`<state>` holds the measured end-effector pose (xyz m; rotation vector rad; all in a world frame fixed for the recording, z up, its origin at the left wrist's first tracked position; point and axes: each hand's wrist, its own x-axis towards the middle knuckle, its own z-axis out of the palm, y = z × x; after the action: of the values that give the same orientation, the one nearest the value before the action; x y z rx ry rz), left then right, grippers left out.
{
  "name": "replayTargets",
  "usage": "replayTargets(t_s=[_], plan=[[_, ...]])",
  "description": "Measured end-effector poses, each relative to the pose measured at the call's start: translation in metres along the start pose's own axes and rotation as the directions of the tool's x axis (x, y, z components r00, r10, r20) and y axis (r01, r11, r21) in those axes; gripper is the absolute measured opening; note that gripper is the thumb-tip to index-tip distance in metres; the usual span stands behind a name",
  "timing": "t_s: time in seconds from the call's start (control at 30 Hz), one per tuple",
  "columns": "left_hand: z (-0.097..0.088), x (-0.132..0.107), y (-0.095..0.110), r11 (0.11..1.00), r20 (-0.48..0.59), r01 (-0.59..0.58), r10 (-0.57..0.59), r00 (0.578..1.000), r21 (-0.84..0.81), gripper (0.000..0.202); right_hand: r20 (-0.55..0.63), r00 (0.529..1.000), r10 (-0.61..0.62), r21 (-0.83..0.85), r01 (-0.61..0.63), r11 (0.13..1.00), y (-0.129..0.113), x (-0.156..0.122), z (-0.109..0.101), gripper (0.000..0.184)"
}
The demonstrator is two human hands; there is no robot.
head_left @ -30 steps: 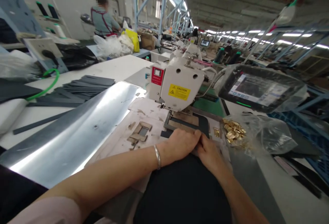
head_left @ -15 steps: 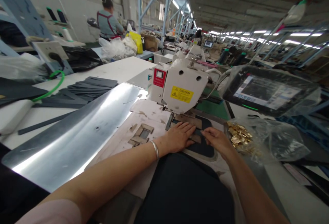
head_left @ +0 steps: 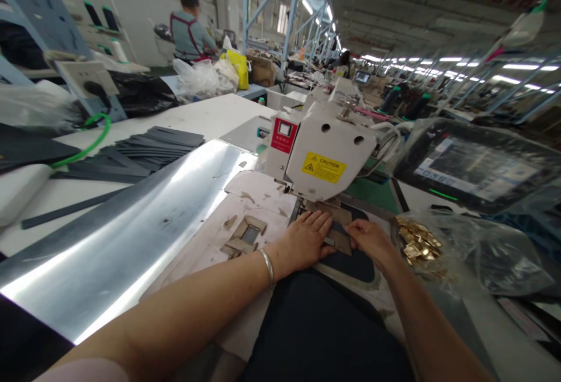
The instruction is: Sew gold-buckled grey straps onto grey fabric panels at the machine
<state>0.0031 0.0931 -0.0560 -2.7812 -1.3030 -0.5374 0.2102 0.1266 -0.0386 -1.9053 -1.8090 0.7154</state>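
Observation:
My left hand (head_left: 304, 240) lies flat, fingers stretched out, on a dark piece (head_left: 350, 262) and the brown clamp frame (head_left: 337, 218) under the white sewing machine (head_left: 322, 157). A silver bangle is on that wrist. My right hand (head_left: 370, 242) rests beside it on the same frame, fingers curled at its edge and pressing down; I cannot make out anything held in them. A larger dark fabric (head_left: 324, 329) lies in front of me, below both hands.
A bag of gold metal fittings (head_left: 421, 246) sits right of my right hand. A plastic-covered control screen (head_left: 477, 166) stands at the right. A shiny metal sheet (head_left: 131, 224) and a stack of dark strips (head_left: 149, 145) lie left. A person (head_left: 190, 28) works far back.
Both hands moved forward from the near edge of the dark piece onto the clamp frame under the machine, and my left hand flattened out. My view shifted slightly left.

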Motion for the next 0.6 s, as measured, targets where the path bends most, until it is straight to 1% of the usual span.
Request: replayTargets(t_s=[0.07, 0.27, 0.47, 0.6], plan=[[0.002, -0.002, 0.002, 1.0, -0.005, 0.025, -0.025, 1.0, 0.004, 0.063, 0.004, 1.0, 0.0, -0.017, 0.0, 1.0, -0.002, 0.001, 0.0, 0.026], [-0.003, 0.0, 0.007, 0.997, 0.064, 0.081, -0.08, 0.995, -0.002, 0.066, 0.027, 1.0, 0.005, -0.101, -0.003, 0.995, -0.015, 0.001, -0.003, 0.022], [0.0, 0.002, 0.009, 0.994, 0.02, 0.11, -0.11, 0.994, 0.005, 0.065, 0.04, 0.999, -0.023, -0.166, 0.03, 0.986, -0.027, -0.002, -0.004, 0.021], [-0.004, 0.003, 0.009, 0.994, 0.064, 0.11, -0.109, 0.992, -0.011, 0.066, 0.046, 0.999, -0.013, -0.185, 0.022, 0.982, -0.026, -0.002, -0.004, 0.021]])
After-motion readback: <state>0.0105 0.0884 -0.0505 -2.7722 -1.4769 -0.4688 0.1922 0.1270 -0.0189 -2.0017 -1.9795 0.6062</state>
